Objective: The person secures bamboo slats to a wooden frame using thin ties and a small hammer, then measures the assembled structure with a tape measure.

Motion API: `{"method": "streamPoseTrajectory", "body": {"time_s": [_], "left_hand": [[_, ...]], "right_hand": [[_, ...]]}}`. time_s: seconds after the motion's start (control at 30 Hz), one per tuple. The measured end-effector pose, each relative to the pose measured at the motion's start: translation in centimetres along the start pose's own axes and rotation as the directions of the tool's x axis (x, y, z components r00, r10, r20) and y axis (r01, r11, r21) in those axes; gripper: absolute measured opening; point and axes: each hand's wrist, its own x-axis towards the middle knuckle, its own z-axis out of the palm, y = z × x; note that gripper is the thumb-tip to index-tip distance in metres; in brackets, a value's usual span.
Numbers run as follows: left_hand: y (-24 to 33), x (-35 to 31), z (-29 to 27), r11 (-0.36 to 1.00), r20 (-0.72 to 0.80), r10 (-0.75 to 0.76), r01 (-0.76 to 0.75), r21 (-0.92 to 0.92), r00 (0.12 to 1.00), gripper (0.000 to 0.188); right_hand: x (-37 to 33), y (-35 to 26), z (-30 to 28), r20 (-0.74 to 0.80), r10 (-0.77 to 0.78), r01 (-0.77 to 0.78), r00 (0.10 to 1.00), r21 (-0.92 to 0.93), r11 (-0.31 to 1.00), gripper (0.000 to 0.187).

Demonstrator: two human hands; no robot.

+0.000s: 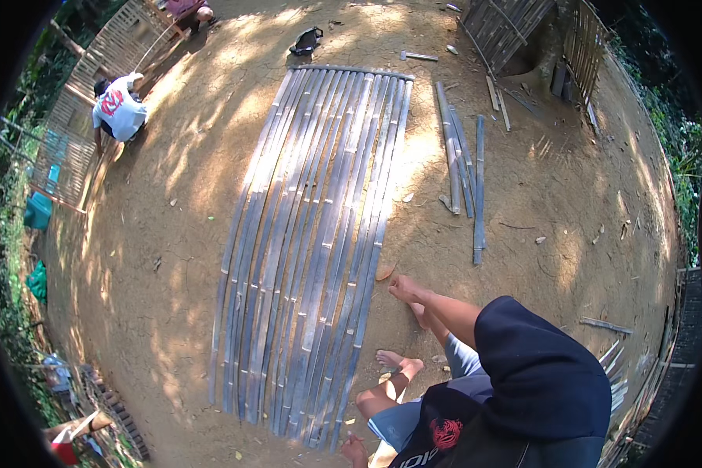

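A long mat of split bamboo slats lies on the ground before me, with a bamboo crosspiece along its far end. My right hand reaches out by the mat's right side, fingers curled closed; whatever may be inside them is hidden. Just beyond its fingertips lies a brown leaf-like piece. Low in the picture, my left hand is close to the mat's near right corner. It is small and partly cut off, so its fingers do not show clearly. My bare foot rests between the two hands.
Loose bamboo pieces lie right of the mat. A hammer and a dark bag are past its far end. A person in a white shirt crouches by a bamboo fence at left. Bamboo panels lean at a tree.
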Motion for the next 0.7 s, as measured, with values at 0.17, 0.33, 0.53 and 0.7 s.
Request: {"method": "streamPoseTrajectory", "body": {"time_s": [0.17,0.33,0.53,0.7], "left_hand": [[9.4,-7.3,-8.0,0.947,0.063,0.314,-0.317,0.046,0.947,0.034],[19.7,-5.4,-9.9,0.96,0.193,0.215,-0.171,-0.221,0.957,0.028],[31.9,-7.0,-6.0,0.962,0.192,0.273,-0.262,-0.08,0.943,0.028],[40.2,-12.5,1.4,0.961,0.356,0.213,-0.261,0.094,0.91,0.031]], "right_hand": [[-18.1,3.1,-9.4,-0.123,0.078,-0.076,0.989,0.023,0.997,0.039],[-29.3,12.9,-13.6,-0.338,0.432,-0.377,0.836,0.219,0.9,0.038],[-37.3,25.4,-15.1,-0.26,0.696,-0.601,0.67,0.36,0.713,0.036],[-36.8,29.1,-19.3,-0.066,0.79,-0.535,0.61,0.701,0.472,0.028]]}}
